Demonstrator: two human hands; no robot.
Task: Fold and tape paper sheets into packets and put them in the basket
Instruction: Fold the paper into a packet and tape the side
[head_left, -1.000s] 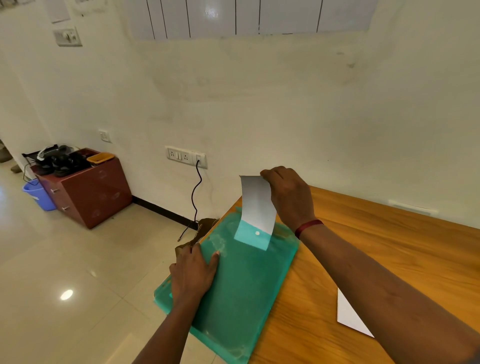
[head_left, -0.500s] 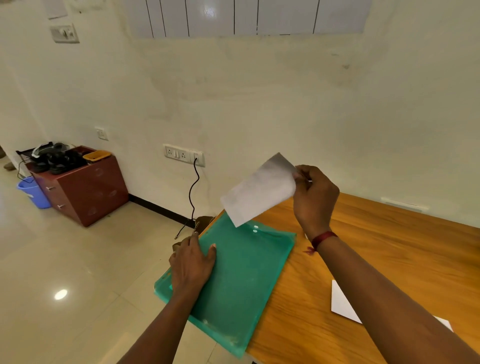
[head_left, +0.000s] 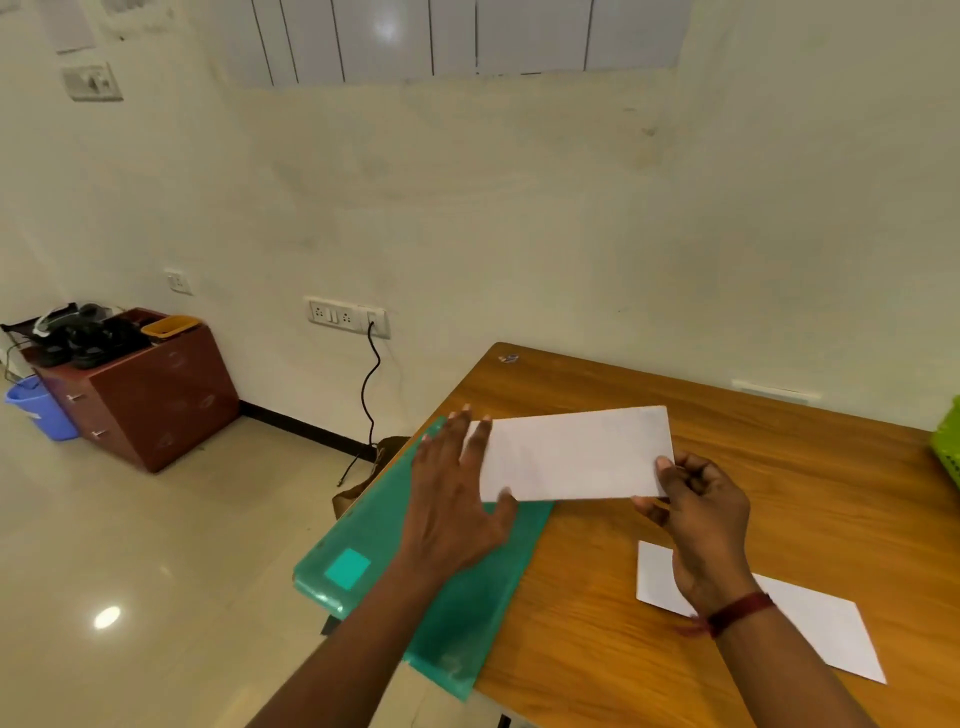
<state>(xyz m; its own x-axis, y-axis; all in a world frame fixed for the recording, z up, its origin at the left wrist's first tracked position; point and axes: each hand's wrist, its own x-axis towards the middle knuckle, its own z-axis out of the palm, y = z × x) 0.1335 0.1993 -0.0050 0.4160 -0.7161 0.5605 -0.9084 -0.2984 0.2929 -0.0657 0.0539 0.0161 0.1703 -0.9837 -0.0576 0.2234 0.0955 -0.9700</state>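
Pale glossy floor (head_left: 130, 545) fills the left, where a blue bucket (head_left: 39, 410) stands beside a brown cabinet (head_left: 150, 400). The bucket's inside is hidden. On the cabinet lie dark tangled items and an orange tray (head_left: 169, 326) whose contents cannot be made out. Further right a socket strip (head_left: 347, 316) on the cream wall feeds a black cable (head_left: 370, 384) hanging to the floor. A green plastic folder (head_left: 363, 566) overhangs the left edge of the wooden surface (head_left: 779, 467). Over it the left hand (head_left: 452, 499) is spread flat with straight fingers, touching the left end of a white paper sheet (head_left: 576, 452). The right hand (head_left: 701, 514) pinches that sheet's lower right corner, holding it just above the surface. Under the right wrist a second sheet (head_left: 821, 629) lies flat. At the far right edge shows a sliver of the green basket (head_left: 948, 452), its inside out of view.
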